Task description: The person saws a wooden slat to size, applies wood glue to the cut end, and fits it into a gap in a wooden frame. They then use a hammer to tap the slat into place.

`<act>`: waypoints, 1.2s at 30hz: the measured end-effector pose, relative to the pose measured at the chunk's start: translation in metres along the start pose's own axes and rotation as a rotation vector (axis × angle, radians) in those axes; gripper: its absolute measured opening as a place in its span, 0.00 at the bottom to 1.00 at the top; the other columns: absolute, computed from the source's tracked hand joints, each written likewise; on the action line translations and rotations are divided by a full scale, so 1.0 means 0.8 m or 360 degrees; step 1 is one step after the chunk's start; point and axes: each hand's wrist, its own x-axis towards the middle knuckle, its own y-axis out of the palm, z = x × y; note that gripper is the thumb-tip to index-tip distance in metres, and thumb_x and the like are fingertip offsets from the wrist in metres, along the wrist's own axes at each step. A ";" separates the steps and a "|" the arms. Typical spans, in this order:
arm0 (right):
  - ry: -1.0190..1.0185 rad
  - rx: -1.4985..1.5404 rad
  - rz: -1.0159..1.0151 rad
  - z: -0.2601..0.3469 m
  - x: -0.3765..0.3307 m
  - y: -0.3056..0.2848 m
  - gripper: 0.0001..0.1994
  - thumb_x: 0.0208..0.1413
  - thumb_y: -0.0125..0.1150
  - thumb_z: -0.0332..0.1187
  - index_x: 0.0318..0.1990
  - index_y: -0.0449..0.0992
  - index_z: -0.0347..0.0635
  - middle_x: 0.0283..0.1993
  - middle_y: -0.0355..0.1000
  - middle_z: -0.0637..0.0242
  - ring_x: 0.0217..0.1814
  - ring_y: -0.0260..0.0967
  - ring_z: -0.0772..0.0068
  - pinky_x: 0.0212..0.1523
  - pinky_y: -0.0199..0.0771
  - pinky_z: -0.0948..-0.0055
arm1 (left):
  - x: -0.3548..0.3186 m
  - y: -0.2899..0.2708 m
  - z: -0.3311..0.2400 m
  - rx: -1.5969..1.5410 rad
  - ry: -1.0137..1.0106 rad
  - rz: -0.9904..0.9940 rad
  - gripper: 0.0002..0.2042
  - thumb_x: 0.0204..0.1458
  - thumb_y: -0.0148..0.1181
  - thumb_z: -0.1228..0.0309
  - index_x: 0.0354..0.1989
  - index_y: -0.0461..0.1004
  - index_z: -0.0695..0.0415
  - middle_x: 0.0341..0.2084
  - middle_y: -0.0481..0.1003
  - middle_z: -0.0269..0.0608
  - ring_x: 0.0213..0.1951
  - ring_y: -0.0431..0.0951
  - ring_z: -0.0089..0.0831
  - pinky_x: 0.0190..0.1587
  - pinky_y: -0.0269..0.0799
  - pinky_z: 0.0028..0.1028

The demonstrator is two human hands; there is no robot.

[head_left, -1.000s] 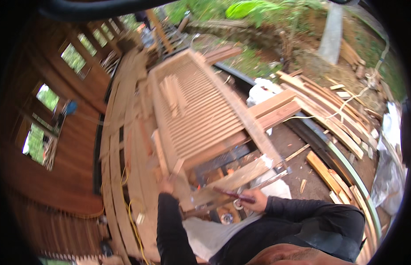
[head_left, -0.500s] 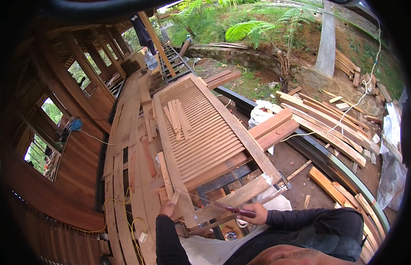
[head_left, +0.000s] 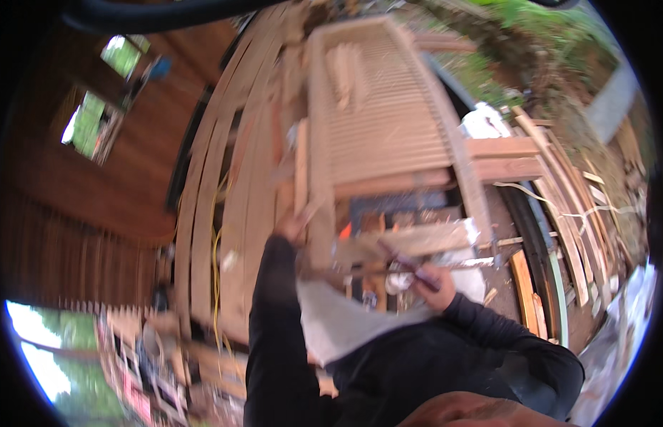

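My right hand (head_left: 440, 288) is closed around the dark reddish-brown handle (head_left: 415, 269) of a long tool; its thin blade is lost in blur. My left hand (head_left: 291, 228) is closed at the near end of a narrow wooden strip (head_left: 301, 167), beside the left rail of a large wooden louvred panel (head_left: 388, 142). The panel lies flat with its near crosspiece (head_left: 410, 239) just beyond my right hand. Several loose short slats (head_left: 346, 75) rest on its louvres. Motion blur softens both hands.
Wooden floorboards (head_left: 239, 235) with gaps run along the left, crossed by a yellow cord (head_left: 216, 263). A plank wall (head_left: 125, 192) stands farther left. Stacked timber (head_left: 566, 220), a dark metal beam (head_left: 534, 235) and a white sack (head_left: 483, 122) lie to the right. Pale cloth (head_left: 338, 320) covers my front.
The view has tilted down and turned, so the panel appears higher. The tool's handle now slants more steeply in my right hand. My left hand stays at the strip's near end.
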 end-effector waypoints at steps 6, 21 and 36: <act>0.0014 -0.0140 0.0006 0.030 -0.004 -0.008 0.10 0.59 0.72 0.28 0.29 0.76 0.37 0.22 0.69 0.66 0.23 0.65 0.74 0.28 0.65 0.69 | -0.002 -0.010 0.011 -0.0098 0.0093 -0.0079 0.29 0.65 0.56 0.40 0.33 0.80 0.58 0.15 0.67 0.31 0.16 0.65 0.24 0.19 0.59 0.33; -0.0021 -0.0237 0.0086 0.042 -0.009 -0.015 0.06 0.57 0.72 0.29 0.33 0.80 0.39 0.23 0.71 0.59 0.21 0.70 0.60 0.26 0.67 0.64 | 0.001 -0.002 0.011 0.0020 0.0132 -0.0236 0.31 0.64 0.56 0.41 0.33 0.81 0.63 0.15 0.70 0.38 0.19 0.70 0.30 0.26 0.66 0.36; -0.0022 -0.0174 0.0069 0.039 -0.015 -0.013 0.07 0.56 0.72 0.29 0.33 0.79 0.39 0.25 0.73 0.55 0.25 0.74 0.50 0.28 0.71 0.59 | -0.002 0.003 0.022 0.0092 0.0216 -0.0344 0.26 0.65 0.58 0.46 0.42 0.84 0.61 0.14 0.69 0.36 0.18 0.70 0.25 0.25 0.66 0.32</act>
